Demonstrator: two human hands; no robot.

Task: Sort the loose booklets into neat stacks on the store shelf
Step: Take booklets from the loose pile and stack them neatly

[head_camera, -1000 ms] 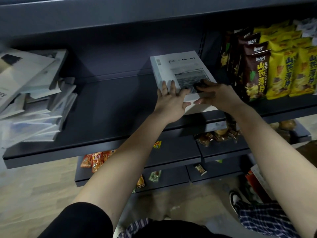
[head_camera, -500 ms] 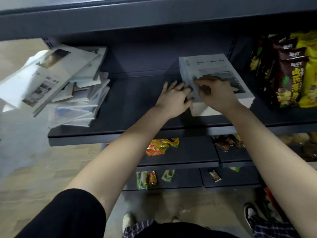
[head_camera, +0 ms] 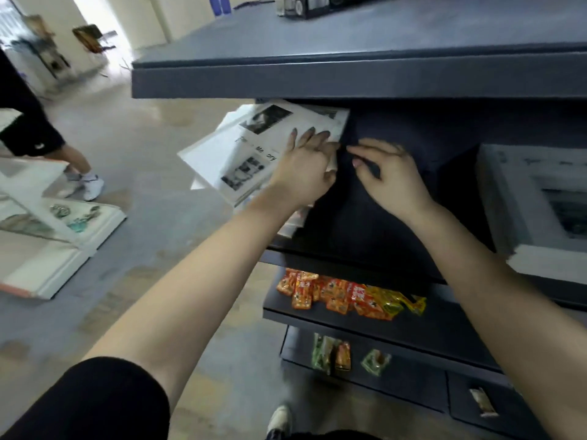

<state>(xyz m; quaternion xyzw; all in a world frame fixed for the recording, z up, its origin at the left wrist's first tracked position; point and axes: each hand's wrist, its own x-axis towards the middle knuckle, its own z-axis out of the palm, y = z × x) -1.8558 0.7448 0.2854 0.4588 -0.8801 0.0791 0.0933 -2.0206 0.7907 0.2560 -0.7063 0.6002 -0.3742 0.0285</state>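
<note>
At the left end of the dark grey metal shelf (head_camera: 381, 223): a slumped pile of white paper booklets (head_camera: 247, 154), top cover tilted and jutting out past the shelf's end. Flat on that top cover, the left hand (head_camera: 303, 168), fingers straight, gripping nothing. Over the bare middle of the shelf, just beside the pile, the right hand (head_camera: 392, 177), fingers loosely curled and empty. At the right end of the shelf, a squared white stack of booklets (head_camera: 521, 204), well apart from both hands. Directly above the shelf, a dark grey upper board (head_camera: 349, 74), overhanging the pile's back edge. On the tier below the shelf, orange and yellow snack packets (head_camera: 343, 295). Left of the shelf, on the floor, a white display stand (head_camera: 57, 258) and another person's legs (head_camera: 74, 161). Half a second ago, both hands on the squared stack; now shifted across to the loose pile.
</note>
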